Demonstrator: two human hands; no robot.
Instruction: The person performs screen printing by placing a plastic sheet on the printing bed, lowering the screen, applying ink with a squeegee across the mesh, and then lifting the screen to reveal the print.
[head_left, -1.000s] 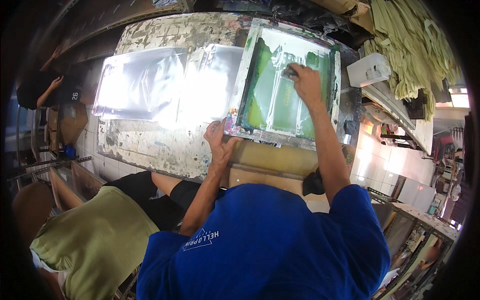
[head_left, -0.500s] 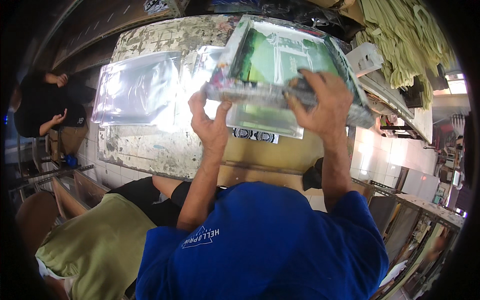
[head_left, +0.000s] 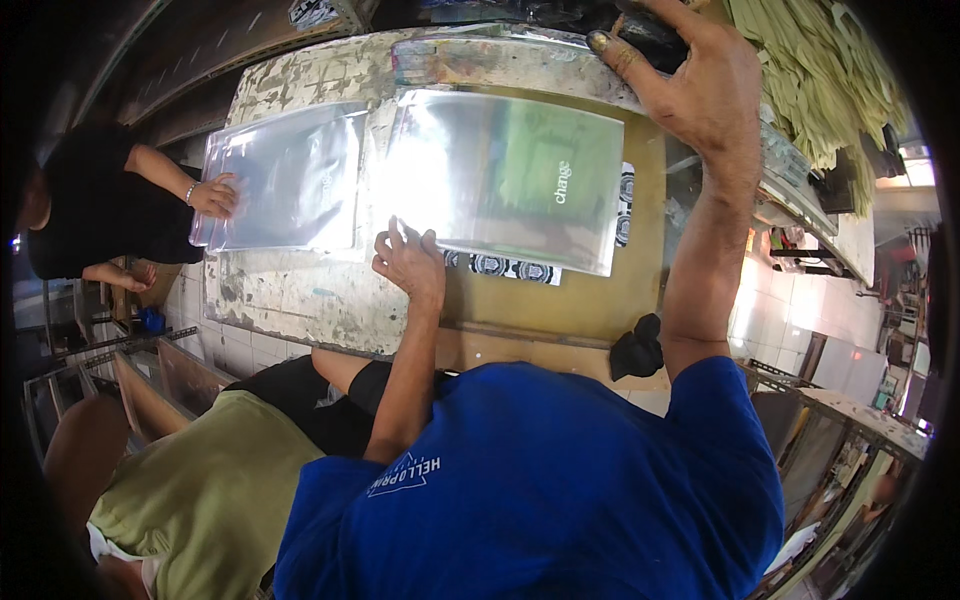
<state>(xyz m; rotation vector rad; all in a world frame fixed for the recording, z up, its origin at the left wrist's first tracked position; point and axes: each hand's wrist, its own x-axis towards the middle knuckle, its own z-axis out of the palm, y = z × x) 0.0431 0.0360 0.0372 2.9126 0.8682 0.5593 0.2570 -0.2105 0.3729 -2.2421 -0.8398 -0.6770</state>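
Note:
A clear plastic sheet or bag (head_left: 470, 180) with a green printed area and white lettering lies on the yellowish board (head_left: 645, 210) before me. My left hand (head_left: 410, 262) is at its near left edge, fingers loosely bent and apart, with nothing seen in them. Beyond the sheet is the paint-stained screen-printing frame (head_left: 510, 62), tilted up and seen mostly edge-on. My right hand (head_left: 690, 85) is raised at that frame's right end. Its thumb is stretched out, but the upper edge of the picture cuts off other fingers, so its hold is unclear.
At left, a co-worker's hand (head_left: 213, 195) rests on a stack of clear plastic (head_left: 285, 180). Another person in a green shirt (head_left: 210, 480) is close on my left. Black-and-white patterned pieces (head_left: 510, 268) stick out beneath the sheet. Pale green strips (head_left: 810, 80) hang at far right.
The screen frame has tilted up and away, uncovering the printed plastic. My right hand has moved far and up. My left hand has left the frame for the sheet's edge. The co-worker has reached onto the stack.

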